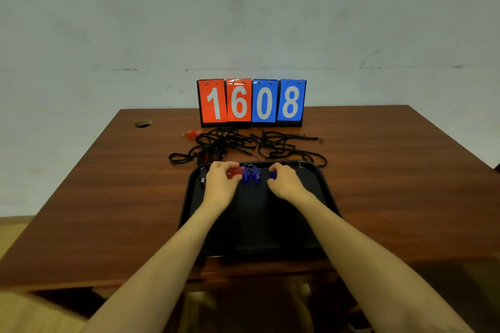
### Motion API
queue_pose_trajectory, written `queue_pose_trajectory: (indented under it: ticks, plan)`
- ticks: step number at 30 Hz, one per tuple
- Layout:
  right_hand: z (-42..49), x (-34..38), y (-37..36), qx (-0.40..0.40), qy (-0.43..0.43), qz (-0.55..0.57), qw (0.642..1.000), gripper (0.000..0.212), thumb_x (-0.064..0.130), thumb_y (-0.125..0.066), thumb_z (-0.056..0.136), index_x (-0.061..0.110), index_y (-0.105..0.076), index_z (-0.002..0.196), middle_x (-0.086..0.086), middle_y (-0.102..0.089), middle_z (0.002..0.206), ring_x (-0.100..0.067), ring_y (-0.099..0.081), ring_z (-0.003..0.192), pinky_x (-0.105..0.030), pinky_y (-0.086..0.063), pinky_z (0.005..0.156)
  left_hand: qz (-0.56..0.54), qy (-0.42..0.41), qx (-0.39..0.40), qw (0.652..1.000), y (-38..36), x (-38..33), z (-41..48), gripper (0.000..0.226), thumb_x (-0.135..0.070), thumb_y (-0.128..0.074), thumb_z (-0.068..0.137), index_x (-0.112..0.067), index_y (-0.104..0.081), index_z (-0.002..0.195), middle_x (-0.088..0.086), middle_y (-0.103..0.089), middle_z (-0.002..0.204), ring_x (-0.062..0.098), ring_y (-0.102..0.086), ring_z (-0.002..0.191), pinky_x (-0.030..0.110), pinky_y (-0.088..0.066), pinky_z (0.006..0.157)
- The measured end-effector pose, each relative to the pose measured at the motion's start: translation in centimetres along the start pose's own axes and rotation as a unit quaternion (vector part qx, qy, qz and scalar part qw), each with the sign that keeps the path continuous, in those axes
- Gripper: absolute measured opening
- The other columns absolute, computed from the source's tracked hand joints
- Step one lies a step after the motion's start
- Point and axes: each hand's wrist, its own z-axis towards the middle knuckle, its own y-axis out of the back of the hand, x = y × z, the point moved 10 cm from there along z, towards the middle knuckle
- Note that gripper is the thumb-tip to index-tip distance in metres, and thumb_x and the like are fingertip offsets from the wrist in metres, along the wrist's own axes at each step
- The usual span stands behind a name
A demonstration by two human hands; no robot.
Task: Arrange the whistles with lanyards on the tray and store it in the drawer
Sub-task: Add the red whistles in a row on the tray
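At the far edge of the tray (251, 224), the left grip (220, 184) pinches a red whistle (234, 172), the right grip (284, 182) a blue whistle (272, 175). Probably light, hard, slick plastic: hold each by its body. Tangled lanyards (273, 144) behind may snag.

A pale grey-white wall (243, 8), faintly scuffed, fills the upper half. Before it stands a reddish-brown wooden tabletop (102, 197) (a round hole (143, 123) near its far left corner). Light tan floor (13, 240) shows at lower left.
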Motion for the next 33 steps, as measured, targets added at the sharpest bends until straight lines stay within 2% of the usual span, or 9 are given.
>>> queue_pose_trajectory:
  ticks: [2,5,8,11,17,20,25,28,33]
  plan:
    - [0.2,0.2,-0.6,0.013,0.009,-0.019,1.0,0.045,0.003,-0.05,0.091,0.014,-0.047,0.135,-0.012,-0.044,0.136,-0.03,-0.049,0.121,-0.037,-0.047,0.099,-0.005,-0.003,0.004,1.0,-0.3,0.3,-0.1,0.028,-0.009,-0.063,0.087,-0.01,-0.064,0.115,0.008,-0.057,0.119,0.02,-0.057,0.11,0.02,-0.038,0.092]
    - [0.6,0.7,-0.5,-0.011,0.024,-0.04,0.999,0.048,0.003,-0.046,0.093,0.016,-0.044,0.139,-0.013,-0.044,0.136,-0.031,-0.05,0.119,-0.039,-0.047,0.098,-0.021,0.012,0.012,1.0,-0.6,1.0,-0.2,0.029,-0.008,-0.064,0.086,-0.011,-0.063,0.115,0.003,-0.057,0.116,0.01,-0.054,0.102,0.019,-0.039,0.089]
    - [1.0,0.7,-0.3,-0.04,0.025,-0.025,0.999,0.047,0.005,-0.047,0.093,0.012,-0.039,0.138,-0.015,-0.053,0.124,-0.03,-0.055,0.106,-0.036,-0.048,0.081,-0.054,0.03,0.009,0.998,-0.7,1.6,-0.3,0.027,-0.007,-0.066,0.085,-0.011,-0.059,0.11,0.001,-0.059,0.106,0.01,-0.053,0.096,0.017,-0.039,0.082]
    - [1.2,0.3,0.0,-0.065,0.008,-0.005,0.998,0.03,0.008,-0.052,0.092,0.009,-0.046,0.122,-0.013,-0.059,0.113,-0.025,-0.056,0.092,-0.033,-0.045,0.071,-0.073,0.036,0.01,0.997,-0.9,1.7,-0.4,0.02,-0.009,-0.067,0.084,-0.014,-0.057,0.101,-0.003,-0.058,0.097,0.009,-0.054,0.091,0.01,-0.037,0.07]
    - [1.3,0.1,0.0,-0.093,0.025,0.018,0.995,0.029,0.014,-0.06,0.09,0.011,-0.054,0.118,-0.008,-0.057,0.12,-0.023,-0.055,0.109,-0.035,-0.049,0.092,-0.042,0.01,0.013,0.999,-1.3,1.4,-0.1,0.025,-0.005,-0.065,0.084,-0.015,-0.063,0.106,-0.006,-0.05,0.106,-0.003,-0.05,0.078,0.009,-0.039,0.073]
    - [1.2,-0.1,-0.1,-0.1,0.03,0.013,0.994,0.031,0.017,-0.061,0.09,0.011,-0.054,0.12,-0.008,-0.056,0.122,-0.024,-0.053,0.113,-0.035,-0.047,0.095,-0.031,0.007,0.025,0.999,-1.7,1.3,-0.1,0.028,-0.008,-0.064,0.086,-0.017,-0.064,0.112,-0.006,-0.049,0.108,0.003,-0.049,0.085,0.019,-0.04,0.084]
    - [0.6,-0.5,0.1,-0.108,0.031,0.054,0.992,0.047,0.024,-0.06,0.09,0.011,-0.046,0.133,-0.007,-0.049,0.133,-0.022,-0.048,0.124,-0.034,-0.043,0.103,-0.053,0.014,0.032,0.998,-2.1,1.1,0.1,0.03,-0.009,-0.063,0.087,-0.015,-0.06,0.116,-0.003,-0.057,0.104,0.005,-0.053,0.086,0.016,-0.038,0.078]
    - [-1.7,0.2,1.7,-0.169,0.107,0.106,0.974,0.036,0.017,-0.055,0.092,0.011,-0.052,0.128,-0.004,-0.054,0.127,-0.017,-0.047,0.122,-0.027,-0.04,0.101,-0.08,0.025,0.038,0.996,-2.4,1.0,-0.1,0.023,-0.007,-0.065,0.085,-0.013,-0.061,0.107,-0.006,-0.058,0.092,-0.001,-0.053,0.073,0.01,-0.04,0.064]
    - [-4.1,1.1,0.2,-0.086,0.202,0.059,0.974,0.04,0.018,-0.058,0.09,0.018,-0.054,0.129,0.003,-0.057,0.122,-0.01,-0.048,0.116,-0.016,-0.034,0.092,-0.122,0.018,0.077,0.989,-4.0,-0.2,-0.2,0.02,-0.004,-0.066,0.083,-0.018,-0.058,0.094,-0.005,-0.061,0.086,0.01,-0.063,0.08,0.016,-0.05,0.071]
